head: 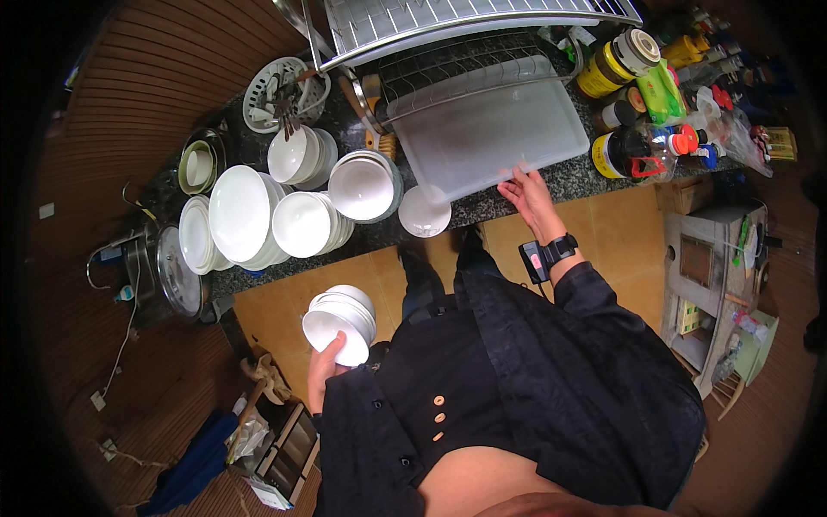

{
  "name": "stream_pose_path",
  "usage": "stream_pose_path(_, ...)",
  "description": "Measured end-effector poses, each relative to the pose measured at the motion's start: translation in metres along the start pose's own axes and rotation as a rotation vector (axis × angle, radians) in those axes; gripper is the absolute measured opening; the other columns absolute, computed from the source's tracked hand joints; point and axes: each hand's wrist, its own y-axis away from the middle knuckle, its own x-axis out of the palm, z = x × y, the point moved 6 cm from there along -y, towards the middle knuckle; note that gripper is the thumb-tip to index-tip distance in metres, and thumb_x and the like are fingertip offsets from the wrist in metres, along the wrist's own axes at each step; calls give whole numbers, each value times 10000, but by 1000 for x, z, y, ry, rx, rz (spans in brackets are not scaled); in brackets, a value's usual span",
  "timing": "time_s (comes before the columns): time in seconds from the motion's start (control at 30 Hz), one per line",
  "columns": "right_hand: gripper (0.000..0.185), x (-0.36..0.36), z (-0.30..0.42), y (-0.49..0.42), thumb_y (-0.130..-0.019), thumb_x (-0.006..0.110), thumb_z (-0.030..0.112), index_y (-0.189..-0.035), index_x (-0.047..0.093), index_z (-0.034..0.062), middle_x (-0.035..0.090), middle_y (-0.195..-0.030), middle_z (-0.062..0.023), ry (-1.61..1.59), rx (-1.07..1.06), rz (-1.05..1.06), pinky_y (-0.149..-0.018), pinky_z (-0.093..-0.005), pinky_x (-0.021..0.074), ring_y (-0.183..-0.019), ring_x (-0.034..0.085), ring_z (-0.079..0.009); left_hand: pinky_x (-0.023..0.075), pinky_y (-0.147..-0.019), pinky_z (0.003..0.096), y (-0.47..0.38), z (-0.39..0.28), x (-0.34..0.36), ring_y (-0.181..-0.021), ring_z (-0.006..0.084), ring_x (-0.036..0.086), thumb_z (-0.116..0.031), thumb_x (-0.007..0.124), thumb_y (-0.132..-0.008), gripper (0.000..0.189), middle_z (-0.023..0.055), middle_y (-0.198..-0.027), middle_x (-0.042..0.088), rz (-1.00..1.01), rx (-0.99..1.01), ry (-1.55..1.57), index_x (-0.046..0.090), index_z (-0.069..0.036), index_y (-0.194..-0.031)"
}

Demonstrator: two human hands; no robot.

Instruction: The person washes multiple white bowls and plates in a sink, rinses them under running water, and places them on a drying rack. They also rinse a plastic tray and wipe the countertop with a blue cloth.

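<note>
My left hand (328, 363) grips a stack of white bowls (340, 323) beside my body, thumb inside the front bowl. At the near edge of a translucent plastic tray (491, 129), the fingers of my right hand (526, 194) touch or hold its rim; the exact grip cannot be told. The tray lies partly under a metal wire rack. A small white dish (424, 213) sits by the tray's near left corner. Left of it stand stacked white bowls (363, 187), more bowls (302, 223) and large white plates (240, 210).
A metal dish rack (478, 19) rises over the back of the dark granite counter. Bottles and jars (610, 155) crowd its right side. A white basket of utensils (278, 90) stands at the back left, with a round glass lid (179, 271) near the sink.
</note>
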Motion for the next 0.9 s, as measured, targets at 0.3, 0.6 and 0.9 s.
stream_pose_path(0.3,315,63,24,-50,-977,417,105,-1257,435,-41,573,-1154,-214,-37,-21,133,-940,-423,496,-1078,585,-324,470,-948,467,-1,3,-2,-1149,335,549,-106,697,-820,677,170,-1274,527,-43,14,2,350,-16,-1393)
stream_pose_path(0.6,459,110,54,-104,-751,370,-90,-1199,473,-83,534,-1122,-217,-271,-85,103,-988,-454,455,-1115,531,-355,438,-939,355,15,4,-9,-1091,262,576,-137,710,-820,603,118,-1213,581,-144,49,35,441,18,-1338)
stream_pose_path(0.9,177,110,47,-126,-790,420,-37,-950,495,-21,541,-989,-176,-244,-72,77,-977,-474,471,-1009,559,-347,483,-928,418,1,15,-32,-1111,307,575,-84,685,-826,631,157,-1240,551,-88,99,172,386,-15,-1378)
